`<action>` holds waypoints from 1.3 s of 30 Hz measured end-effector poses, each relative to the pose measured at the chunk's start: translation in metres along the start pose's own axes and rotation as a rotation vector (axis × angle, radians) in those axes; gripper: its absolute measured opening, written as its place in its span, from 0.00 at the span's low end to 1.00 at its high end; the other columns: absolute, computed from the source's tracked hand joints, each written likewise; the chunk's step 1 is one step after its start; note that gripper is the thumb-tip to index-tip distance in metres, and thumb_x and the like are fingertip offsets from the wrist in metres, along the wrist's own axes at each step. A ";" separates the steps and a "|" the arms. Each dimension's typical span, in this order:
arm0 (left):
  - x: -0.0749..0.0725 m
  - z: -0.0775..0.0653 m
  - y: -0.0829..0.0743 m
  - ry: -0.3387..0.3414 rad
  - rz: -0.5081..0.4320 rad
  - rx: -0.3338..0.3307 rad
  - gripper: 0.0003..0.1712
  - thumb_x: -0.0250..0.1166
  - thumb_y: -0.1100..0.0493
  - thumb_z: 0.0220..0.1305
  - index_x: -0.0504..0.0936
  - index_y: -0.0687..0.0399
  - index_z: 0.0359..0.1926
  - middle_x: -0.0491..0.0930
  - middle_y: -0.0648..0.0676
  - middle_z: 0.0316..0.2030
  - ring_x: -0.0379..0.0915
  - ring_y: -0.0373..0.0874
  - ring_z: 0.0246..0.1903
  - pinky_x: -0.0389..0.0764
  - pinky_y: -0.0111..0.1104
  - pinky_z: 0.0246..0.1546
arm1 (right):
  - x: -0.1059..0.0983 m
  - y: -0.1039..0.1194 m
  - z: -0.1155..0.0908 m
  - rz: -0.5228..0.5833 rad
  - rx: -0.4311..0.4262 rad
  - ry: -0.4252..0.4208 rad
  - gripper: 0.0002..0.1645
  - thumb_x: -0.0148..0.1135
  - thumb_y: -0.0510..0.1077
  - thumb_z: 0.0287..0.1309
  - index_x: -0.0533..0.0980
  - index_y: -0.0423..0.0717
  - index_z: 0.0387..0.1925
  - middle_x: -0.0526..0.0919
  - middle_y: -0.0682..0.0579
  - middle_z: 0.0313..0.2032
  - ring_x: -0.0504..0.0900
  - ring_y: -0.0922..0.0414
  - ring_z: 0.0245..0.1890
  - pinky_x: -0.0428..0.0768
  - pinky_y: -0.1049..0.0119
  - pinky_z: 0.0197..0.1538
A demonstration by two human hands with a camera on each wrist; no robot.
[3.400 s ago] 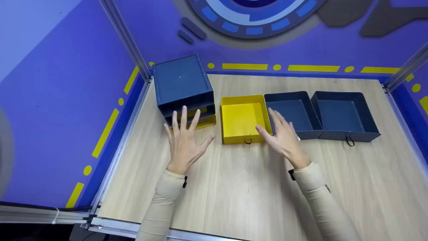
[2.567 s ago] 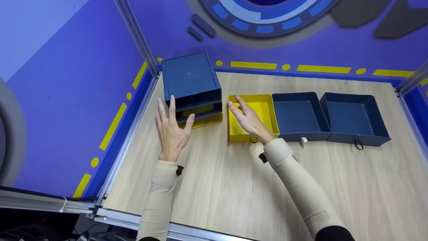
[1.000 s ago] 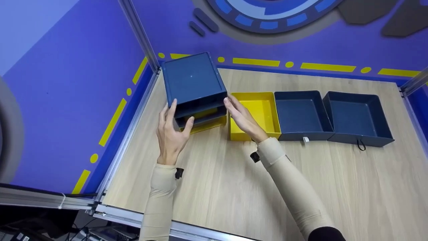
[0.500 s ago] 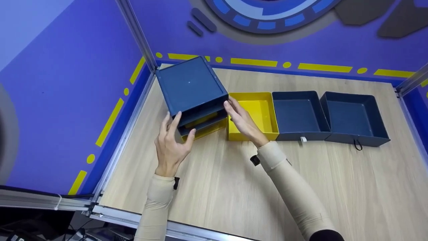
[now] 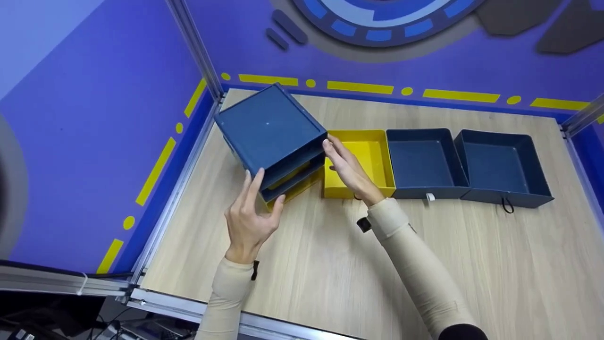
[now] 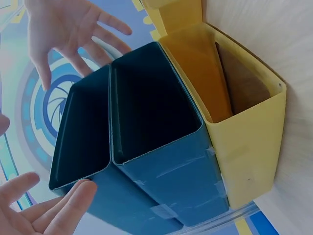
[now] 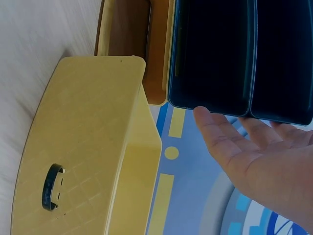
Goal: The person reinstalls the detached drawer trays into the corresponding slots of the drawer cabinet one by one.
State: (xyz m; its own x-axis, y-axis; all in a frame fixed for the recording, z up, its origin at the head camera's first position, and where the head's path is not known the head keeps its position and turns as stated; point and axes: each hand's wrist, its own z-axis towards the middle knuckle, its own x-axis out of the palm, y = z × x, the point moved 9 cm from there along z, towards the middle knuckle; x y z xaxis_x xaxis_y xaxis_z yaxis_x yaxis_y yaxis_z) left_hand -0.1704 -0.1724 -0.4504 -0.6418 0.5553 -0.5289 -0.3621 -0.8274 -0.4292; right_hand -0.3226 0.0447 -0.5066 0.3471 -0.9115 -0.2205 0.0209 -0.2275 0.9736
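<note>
A drawer cabinet [image 5: 271,127] stands turned at an angle at the left of the table, its empty slots facing front right. Two dark blue tiers sit on a yellow bottom tier [image 6: 249,152], best seen in the left wrist view. My left hand [image 5: 250,219] has its fingers extended against the cabinet's front left corner, thumb apart in front of the slots. With nearly straight fingers, my right hand [image 5: 349,167] touches the cabinet's right side near the front. Beneath that hand lies a yellow drawer [image 5: 370,156] with a dark loop pull [image 7: 51,187].
Two dark blue drawers, one in the middle [image 5: 424,160] and one at the right [image 5: 502,165], lie in a row beside the yellow one. A white tab and a black loop mark their fronts. Blue panels [image 5: 118,118] wall the table's left and back.
Both hands have come to the cabinet's sides. The cabinet has rotated, its left front corner swinging toward me and its openings turning rightward. The loose drawers have stayed in place.
</note>
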 end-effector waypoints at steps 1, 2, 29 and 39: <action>-0.001 -0.002 -0.002 -0.006 0.003 0.009 0.39 0.72 0.41 0.65 0.80 0.54 0.71 0.80 0.73 0.63 0.89 0.64 0.33 0.83 0.43 0.20 | 0.000 0.000 0.000 0.004 0.000 -0.001 0.45 0.42 0.73 0.77 0.58 0.57 0.84 0.64 0.46 0.81 0.68 0.43 0.78 0.72 0.38 0.74; -0.001 -0.004 -0.003 -0.016 0.005 0.019 0.38 0.71 0.41 0.66 0.80 0.54 0.71 0.81 0.73 0.63 0.89 0.63 0.33 0.83 0.43 0.20 | 0.000 -0.001 -0.001 0.009 -0.001 -0.004 0.44 0.42 0.72 0.77 0.58 0.56 0.84 0.64 0.46 0.81 0.68 0.42 0.78 0.72 0.38 0.74; 0.017 0.024 0.077 0.203 -0.314 -0.141 0.35 0.68 0.49 0.67 0.76 0.43 0.74 0.52 0.57 0.85 0.52 0.60 0.83 0.62 0.68 0.74 | -0.003 -0.005 -0.008 -0.055 -0.035 0.006 0.42 0.45 0.68 0.79 0.57 0.57 0.85 0.64 0.49 0.82 0.69 0.47 0.78 0.75 0.42 0.72; 0.020 0.021 0.077 0.160 -0.333 -0.139 0.33 0.66 0.47 0.67 0.77 0.44 0.73 0.52 0.58 0.85 0.53 0.61 0.82 0.61 0.70 0.74 | -0.005 -0.006 -0.011 -0.086 -0.040 0.004 0.41 0.44 0.71 0.79 0.58 0.63 0.84 0.69 0.47 0.79 0.72 0.47 0.75 0.76 0.44 0.71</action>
State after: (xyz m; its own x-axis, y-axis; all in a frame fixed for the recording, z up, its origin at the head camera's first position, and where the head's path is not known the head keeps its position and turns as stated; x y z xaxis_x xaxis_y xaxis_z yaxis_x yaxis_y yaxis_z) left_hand -0.2255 -0.2273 -0.4784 -0.3869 0.8068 -0.4465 -0.4306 -0.5863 -0.6862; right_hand -0.3138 0.0545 -0.5105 0.3461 -0.8878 -0.3034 0.0887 -0.2909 0.9526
